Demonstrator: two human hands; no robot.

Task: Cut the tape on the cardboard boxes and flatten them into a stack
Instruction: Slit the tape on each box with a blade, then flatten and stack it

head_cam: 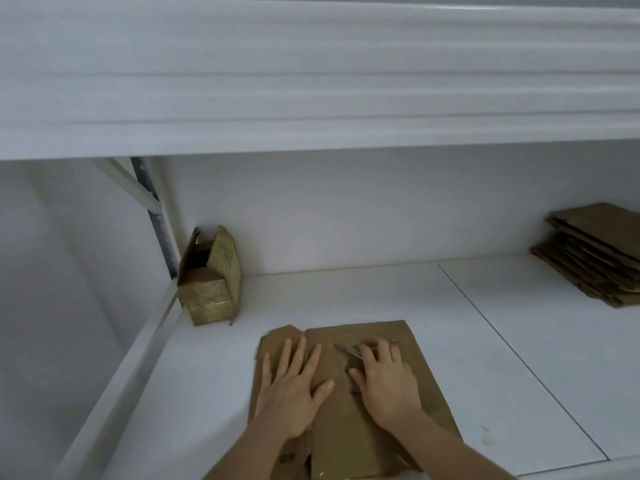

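A flattened brown cardboard box (341,431) lies on the white shelf (502,358) in front of me. My left hand (294,386) presses flat on its left half with fingers spread. My right hand (388,382) rests on its right half and holds a small cutter, whose metal blade (349,350) pokes out to the left between index finger and thumb. An upright box (211,282) wrapped in shiny tape, with its top flaps open, stands at the back left corner. A stack of flattened boxes (595,254) lies at the far right of the shelf.
An upper white shelf (311,98) overhangs the work space. A metal upright (156,216) stands at the back left, behind the taped box. The white front rail (131,375) runs along the left. A seam (519,358) divides the shelf boards.
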